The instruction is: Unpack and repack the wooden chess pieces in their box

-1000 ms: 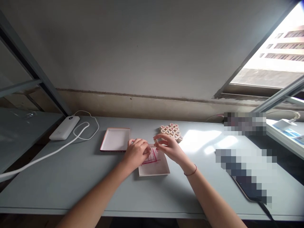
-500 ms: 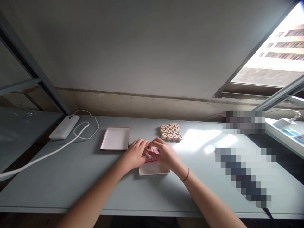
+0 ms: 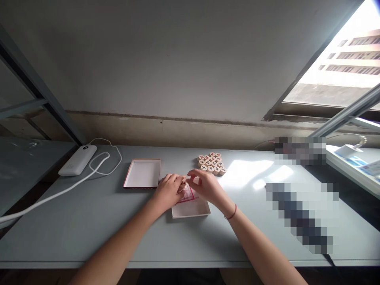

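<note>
A shallow white box (image 3: 191, 210) sits on the grey desk in front of me, with a red-lined sheet (image 3: 187, 195) inside it. My left hand (image 3: 169, 191) curls over the box's left side, its fingers around a round wooden piece (image 3: 183, 183). Over the box's right back part is my right hand (image 3: 206, 186), thumb and index finger bent toward each other near that piece; whether something small is between them is hard to see. Behind the hands, several round wooden pieces (image 3: 211, 163) with red or black characters stand grouped together.
An open box lid (image 3: 142, 173) lies left of the hands. A white power bank (image 3: 78, 160) with a white cable (image 3: 53, 201) is at the far left. Blurred items lie on the right of the desk (image 3: 142, 237), near a sunlit patch.
My right hand has lifted slightly away from my left, its fingers bunching together. More of the lined sheet shows between the hands. The view has shifted slightly.
</note>
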A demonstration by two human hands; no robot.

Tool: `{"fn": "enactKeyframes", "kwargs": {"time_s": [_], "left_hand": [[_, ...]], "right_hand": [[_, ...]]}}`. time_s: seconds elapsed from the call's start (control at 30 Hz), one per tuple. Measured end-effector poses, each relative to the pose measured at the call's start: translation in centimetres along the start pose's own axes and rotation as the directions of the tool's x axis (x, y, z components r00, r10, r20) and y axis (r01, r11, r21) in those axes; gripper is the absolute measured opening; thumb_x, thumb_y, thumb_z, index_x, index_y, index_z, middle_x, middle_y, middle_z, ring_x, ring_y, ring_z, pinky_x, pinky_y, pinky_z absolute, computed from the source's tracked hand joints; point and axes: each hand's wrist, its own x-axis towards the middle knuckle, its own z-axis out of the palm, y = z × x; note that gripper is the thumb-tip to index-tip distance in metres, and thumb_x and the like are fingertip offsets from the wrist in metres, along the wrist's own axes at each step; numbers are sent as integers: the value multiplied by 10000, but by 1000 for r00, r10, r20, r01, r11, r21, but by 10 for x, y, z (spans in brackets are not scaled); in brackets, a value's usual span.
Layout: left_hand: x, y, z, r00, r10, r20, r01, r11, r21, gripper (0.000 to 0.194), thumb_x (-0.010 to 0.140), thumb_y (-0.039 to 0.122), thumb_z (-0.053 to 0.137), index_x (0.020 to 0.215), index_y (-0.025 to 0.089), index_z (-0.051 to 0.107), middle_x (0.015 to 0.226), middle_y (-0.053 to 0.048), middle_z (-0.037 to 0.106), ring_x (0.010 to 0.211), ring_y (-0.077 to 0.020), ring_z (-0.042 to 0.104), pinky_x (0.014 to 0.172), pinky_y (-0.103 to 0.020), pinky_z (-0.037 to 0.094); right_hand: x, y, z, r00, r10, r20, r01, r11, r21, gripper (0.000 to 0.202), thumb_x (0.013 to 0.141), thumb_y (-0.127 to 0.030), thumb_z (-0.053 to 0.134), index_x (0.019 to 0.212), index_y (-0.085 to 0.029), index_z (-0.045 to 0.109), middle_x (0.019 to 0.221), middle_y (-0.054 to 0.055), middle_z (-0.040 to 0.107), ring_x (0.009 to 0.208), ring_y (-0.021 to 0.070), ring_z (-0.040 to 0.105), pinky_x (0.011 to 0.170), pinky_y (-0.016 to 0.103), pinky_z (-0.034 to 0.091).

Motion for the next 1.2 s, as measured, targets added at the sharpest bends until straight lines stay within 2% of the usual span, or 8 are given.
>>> {"fn": "enactKeyframes", "kwargs": {"time_s": [0.2, 0.33, 0.5, 0.83, 0.93, 1.0, 1.1, 1.2], "left_hand": [[1, 2, -1, 999, 15, -28, -15, 1000, 17, 329, 864, 147, 529, 1171, 241, 601, 1060, -36, 663, 995, -213, 590, 891, -340, 485], [-1, 4, -2, 999, 32, -37, -30, 999, 34, 318, 882, 140, 503, 1150, 266, 620, 1070, -15, 661, 952, -191, 604, 861, -321, 491], [-1, 6, -4, 999, 17, -42, -16, 1000, 20, 248, 900, 169, 501, 1079, 251, 651, 1042, -13, 674, 940, -189, 611, 832, -311, 498], [0, 1, 2, 993, 55, -100, -50, 998, 50, 364, 847, 174, 536, 1204, 233, 574, 1068, -42, 663, 1006, -228, 595, 865, -378, 506], [1, 0, 2, 971, 108, -213, -99, 994, 51, 445, 827, 225, 586, 1268, 210, 527, 1159, -82, 623, 1169, -279, 505, 961, -453, 462], [1, 2, 0, 945, 137, -296, -134, 990, 30, 421, 851, 256, 581, 1266, 210, 525, 1174, -91, 607, 1192, -283, 483, 988, -468, 444], [0, 8, -4, 915, 149, -374, -183, 981, -57, 399, 902, 327, 544, 1289, 234, 502, 1155, -86, 599, 1120, -247, 538, 957, -419, 481], [-2, 16, -3, 915, 110, -389, -199, 961, -195, 442, 916, 384, 528, 1336, 269, 451, 1192, -79, 575, 1016, -206, 607, 886, -354, 531]], "right_hand": [[51, 54, -49, 942, 215, -259, -272, 940, -207, 196, 822, -291, 533, 918, -197, 675, 923, 49, 719, 765, 182, 642, 666, 260, 436], [90, 82, -69, 920, 377, -103, -384, 824, -416, 296, 801, -281, 528, 1043, -215, 684, 1056, 73, 698, 914, 219, 645, 699, 267, 447], [115, 96, -63, 878, 475, 55, -398, 789, -468, 276, 712, -306, 636, 940, -188, 737, 859, 109, 713, 769, 235, 663, 645, 292, 468], [123, 96, -62, 896, 442, 29, -386, 811, -440, 206, 649, -190, 693, 841, -144, 752, 804, 121, 717, 765, 243, 682, 675, 292, 508], [112, 80, -73, 903, 424, -67, -426, 868, -257, 254, 746, -249, 625, 946, -128, 724, 815, 98, 719, 651, 176, 678, 569, 233, 504], [96, 62, -76, 912, 395, -108, -388, 918, 76, 298, 785, -307, 604, 991, -112, 697, 839, 99, 717, 607, 154, 671, 457, 196, 464], [63, 30, -67, 953, 302, 31, -280, 834, 475, 373, 770, -395, 654, 1014, -113, 675, 868, 110, 710, 642, 171, 685, 397, 183, 444], [28, 4, -45, 967, 199, 162, -256, 795, 551, 409, 742, -447, 689, 994, -126, 677, 887, 114, 702, 644, 172, 682, 358, 176, 418]]}}
